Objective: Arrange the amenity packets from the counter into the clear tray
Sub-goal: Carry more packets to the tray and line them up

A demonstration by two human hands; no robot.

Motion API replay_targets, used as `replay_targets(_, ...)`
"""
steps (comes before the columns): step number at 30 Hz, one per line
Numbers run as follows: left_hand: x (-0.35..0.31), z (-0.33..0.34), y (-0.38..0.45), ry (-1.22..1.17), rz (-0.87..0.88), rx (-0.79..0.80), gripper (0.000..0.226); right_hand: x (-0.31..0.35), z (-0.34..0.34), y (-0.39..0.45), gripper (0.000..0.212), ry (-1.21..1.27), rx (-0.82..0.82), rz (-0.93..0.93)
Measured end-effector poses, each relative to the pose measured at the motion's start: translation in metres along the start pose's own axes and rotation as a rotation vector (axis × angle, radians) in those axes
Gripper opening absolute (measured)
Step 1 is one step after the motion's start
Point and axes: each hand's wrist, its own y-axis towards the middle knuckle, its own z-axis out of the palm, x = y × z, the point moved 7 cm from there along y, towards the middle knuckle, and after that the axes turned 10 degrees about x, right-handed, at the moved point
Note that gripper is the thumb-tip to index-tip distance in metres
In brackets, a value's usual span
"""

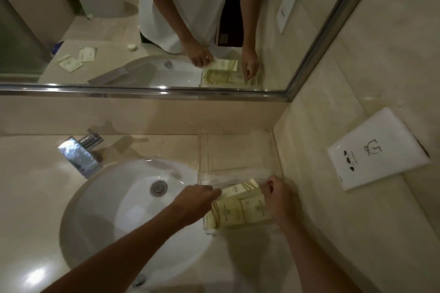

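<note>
The clear tray (238, 150) stands on the beige counter to the right of the basin, against the side wall. Several cream amenity packets (235, 213) with gold print lie in its near half. My left hand (197, 200) reaches in from the left and pinches the near end of one tilted packet (240, 190) above the others. My right hand (277, 194) sits at the tray's right side, fingers curled on the right edge of the packets. The tray's far half holds nothing.
A white basin (123, 209) with a chrome tap (79, 152) lies left of the tray. A white socket plate (376, 150) is on the right wall. The mirror (142, 19) reflects more packets (76, 58) at the counter's far left.
</note>
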Motion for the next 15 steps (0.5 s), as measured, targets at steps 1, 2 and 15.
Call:
replay_targets(1, -0.007, 0.0, 0.01, 0.052, 0.026, 0.009, 0.025, -0.006, -0.002, -0.003, 0.016, 0.048, -0.033, 0.04)
replay_targets(2, -0.011, 0.001, 0.02, 0.109, 0.046, 0.023, 0.027, -0.011, -0.004, -0.007, 0.014, 0.078, -0.058, 0.07)
replay_targets(15, -0.017, 0.036, 0.077, 0.343, 0.066, 0.23, 0.034, -0.03, -0.007, -0.021, 0.01, 0.128, -0.048, 0.215)
